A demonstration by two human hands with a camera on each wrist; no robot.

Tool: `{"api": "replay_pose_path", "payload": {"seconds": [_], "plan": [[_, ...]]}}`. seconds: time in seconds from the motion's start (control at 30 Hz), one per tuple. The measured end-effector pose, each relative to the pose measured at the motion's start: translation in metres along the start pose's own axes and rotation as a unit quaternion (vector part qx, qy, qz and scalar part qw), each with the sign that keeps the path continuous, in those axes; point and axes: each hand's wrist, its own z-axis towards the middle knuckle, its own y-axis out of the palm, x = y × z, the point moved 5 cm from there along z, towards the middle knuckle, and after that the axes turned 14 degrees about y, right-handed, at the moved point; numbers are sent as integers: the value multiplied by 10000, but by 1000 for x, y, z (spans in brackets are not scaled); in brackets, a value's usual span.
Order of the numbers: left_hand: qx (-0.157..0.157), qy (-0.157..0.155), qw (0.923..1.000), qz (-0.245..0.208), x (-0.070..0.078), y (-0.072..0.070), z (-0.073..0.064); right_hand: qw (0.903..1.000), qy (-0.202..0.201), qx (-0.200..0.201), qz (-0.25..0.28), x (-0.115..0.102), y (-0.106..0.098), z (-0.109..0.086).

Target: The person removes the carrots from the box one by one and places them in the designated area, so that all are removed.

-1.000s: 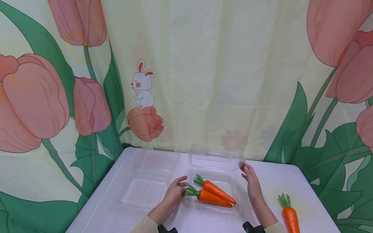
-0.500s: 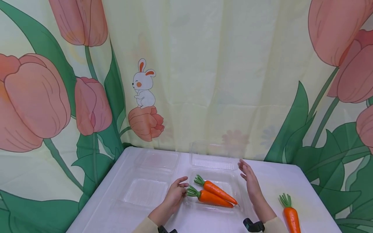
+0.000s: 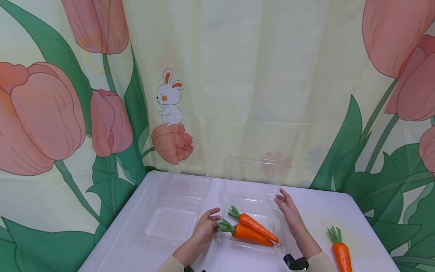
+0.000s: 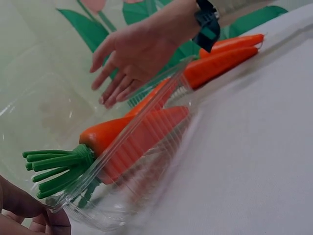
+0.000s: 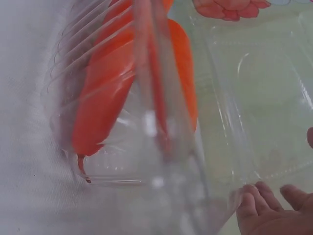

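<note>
A clear plastic clamshell container sits on the white table with two carrots inside, their green tops pointing left. Its hinged lid stands raised at the back, before the curtain. My left hand is at the container's left side; in the left wrist view its thumb and curled fingers pinch the rim's corner beside the green stems. On the right, my right hand is held over the container's right back corner, fingers extended and slightly bent. In the right wrist view its fingertips lie right at the clear plastic edge.
To the left lies another clear clamshell container, opened flat with its lid behind. A third carrot rests on the table at the right. A tulip-patterned curtain hangs behind the table's back edge.
The lid has swung up from low over the table to a steeper stance. My right hand has moved slightly left and its fingers have parted from the lid's corner. My left hand stays put.
</note>
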Motion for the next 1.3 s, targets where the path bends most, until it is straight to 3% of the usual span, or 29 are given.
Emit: {"api": "replay_pose_path", "payload": {"seconds": [0.27, 0.53, 1.3], "plan": [[19, 19, 10000, -3, -1, 0, -1, 9996, 69, 106, -256, 4, 1, -1], [-128, 176, 9994, -251, 0, 2, -5, 9977, 579, -358, -66, 14, 5, 3], [-92, 148, 9986, -495, -5, -1, -8, 9953, 787, -452, -327, 14, 11, -10]]}}
